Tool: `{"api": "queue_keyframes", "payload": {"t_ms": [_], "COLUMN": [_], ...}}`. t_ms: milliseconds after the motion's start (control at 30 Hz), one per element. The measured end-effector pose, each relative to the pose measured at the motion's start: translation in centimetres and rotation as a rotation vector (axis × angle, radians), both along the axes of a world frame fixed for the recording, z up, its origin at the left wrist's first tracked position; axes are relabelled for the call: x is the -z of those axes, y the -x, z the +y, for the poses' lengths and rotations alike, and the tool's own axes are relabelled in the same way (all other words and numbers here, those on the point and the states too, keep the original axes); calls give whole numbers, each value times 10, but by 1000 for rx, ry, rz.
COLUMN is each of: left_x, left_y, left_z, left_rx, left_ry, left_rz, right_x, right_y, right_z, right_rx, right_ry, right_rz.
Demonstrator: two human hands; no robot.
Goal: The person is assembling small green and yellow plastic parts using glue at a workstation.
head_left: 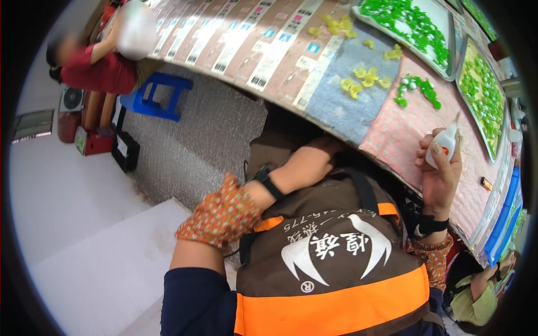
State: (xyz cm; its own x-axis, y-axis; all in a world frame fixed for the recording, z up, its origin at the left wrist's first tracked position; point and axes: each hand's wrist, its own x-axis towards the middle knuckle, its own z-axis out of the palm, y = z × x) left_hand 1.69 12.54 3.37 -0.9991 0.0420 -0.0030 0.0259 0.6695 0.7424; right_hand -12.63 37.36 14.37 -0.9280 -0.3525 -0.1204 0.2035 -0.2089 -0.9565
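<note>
In my right hand [440, 182], raised over the table's near edge, is a small white squeeze bottle [441, 148] with a thin pointed nozzle aimed up and away. The fingers are wrapped round it. My left hand [308, 166] reaches down between the table edge and my brown and orange apron [336, 305]; its fingers are hidden there. Beyond the right hand, green leaf-like pieces [427, 92] with white beads lie on a pink patterned cloth [400, 131]. Yellow flower-shaped pieces [367, 77] are scattered on the blue-grey cloth [336, 109] and around it.
A white tray [432, 10] of green pieces stands at the back; another tray [475, 124] lies at the right. An orange-black lighter-like object [486, 183] sits near a blue tray [501, 221]. Left are a blue stool [159, 94] and a person in red [106, 73]; another person [476, 299] is lower right.
</note>
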Motion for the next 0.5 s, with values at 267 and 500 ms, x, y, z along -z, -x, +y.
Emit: {"api": "queue_keyframes", "payload": {"t_ms": [267, 500], "left_x": [-115, -151], "left_y": [-18, 59], "left_z": [-12, 26], "left_rx": [-297, 23], "left_ry": [-609, -643], "left_rz": [-94, 172], "right_x": [-15, -42], "right_y": [1, -5], "right_z": [-7, -28], "right_rx": [-23, -64], "right_ry": [65, 94], "right_rz": [-83, -89]}}
